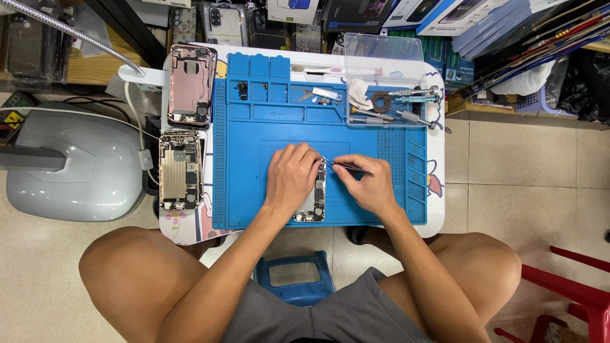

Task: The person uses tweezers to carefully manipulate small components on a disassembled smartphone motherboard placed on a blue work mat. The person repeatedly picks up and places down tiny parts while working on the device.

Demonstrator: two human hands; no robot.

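Observation:
An opened phone point(313, 202) with bare circuitry lies on the blue silicone work mat point(254, 127), near its front edge. My left hand point(290, 176) rests on the phone's left side and covers its upper part, pressing it down. My right hand point(367, 185) grips thin metal tweezers point(348, 167), whose tip touches the phone's top end near my left fingers.
Two more opened phone bodies lie left of the mat: a pink housing point(190, 84) and a gold one point(180, 169). A clear tray point(391, 105) holds screwdrivers at the mat's back right. Small parts point(321, 95) sit in the mat's compartments. A grey lamp base point(70, 165) stands at left, a red stool point(572, 292) at right.

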